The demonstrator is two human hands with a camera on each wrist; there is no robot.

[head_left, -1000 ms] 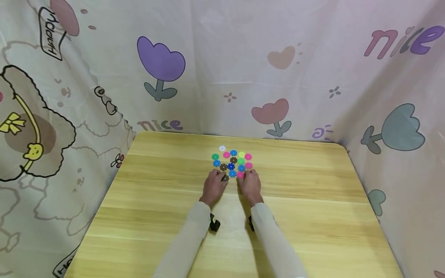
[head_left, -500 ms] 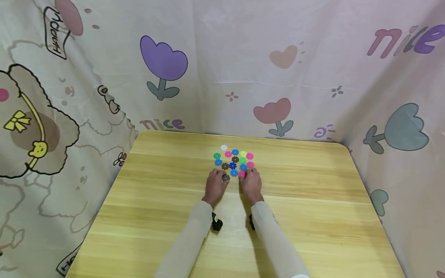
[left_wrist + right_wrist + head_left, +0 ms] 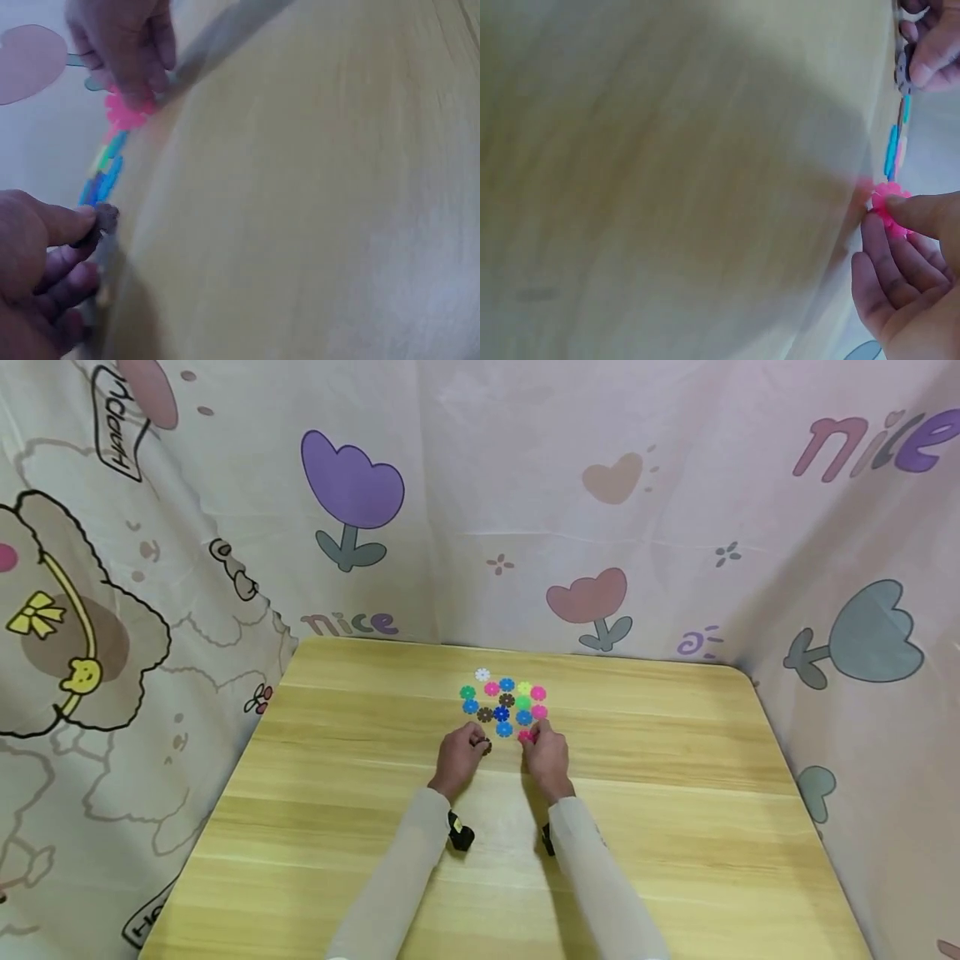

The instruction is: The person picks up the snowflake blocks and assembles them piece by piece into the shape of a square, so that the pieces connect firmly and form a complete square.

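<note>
Between thumb and finger, my left hand point(image 3: 456, 758) pinches a dark brown snowflake disc point(image 3: 108, 217), a thin notched plastic piece. It is off the near left edge of a flat group of discs. My right hand point(image 3: 549, 760) pinches a pink snowflake disc point(image 3: 883, 196) by thumb and fingers at the group's near right corner. The group holds several colours, among them a dark blue disc point(image 3: 501, 714), a light green disc point(image 3: 522, 703) and a white disc point(image 3: 482, 674) at the far end. Whether neighbouring discs interlock is too small to tell.
The discs lie on a light wooden table point(image 3: 337, 843). A printed cloth point(image 3: 480, 477) hangs behind the table's far edge and along both sides. A small black camera point(image 3: 461, 837) sits at the left wrist.
My left hand has drawn slightly left with the brown disc, and my right hand slightly right with the pink one. The hands are a little farther apart; the other discs keep their arrangement.
</note>
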